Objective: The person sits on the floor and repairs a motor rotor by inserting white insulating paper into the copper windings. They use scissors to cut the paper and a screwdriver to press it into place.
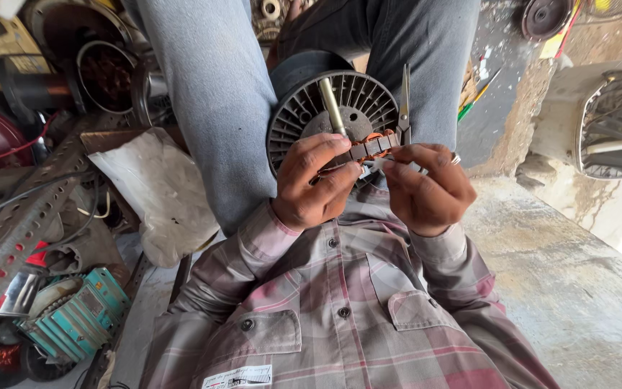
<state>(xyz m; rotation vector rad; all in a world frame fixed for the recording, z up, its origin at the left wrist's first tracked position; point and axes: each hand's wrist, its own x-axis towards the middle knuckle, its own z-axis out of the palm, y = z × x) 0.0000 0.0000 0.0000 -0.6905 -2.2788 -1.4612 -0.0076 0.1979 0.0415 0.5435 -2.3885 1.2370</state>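
A round grey motor housing [304, 115] with radial fins and a metal shaft [332, 105] rests between my knees. At its near edge sits a stator with copper windings [371, 146]. My left hand [312, 184] grips the stator's left side, thumb on top. My right hand [426, 187] holds its right side and also holds a thin pair of metal scissors [404, 101], blades closed and pointing up.
Perforated metal angle bars [16, 223], a crumpled white sheet [160, 189] and a teal finned part [73, 317] lie at left. Dark motor shells [106, 72] sit further back. A concrete slab [570, 281] runs along the right, beside a fan guard [617, 126].
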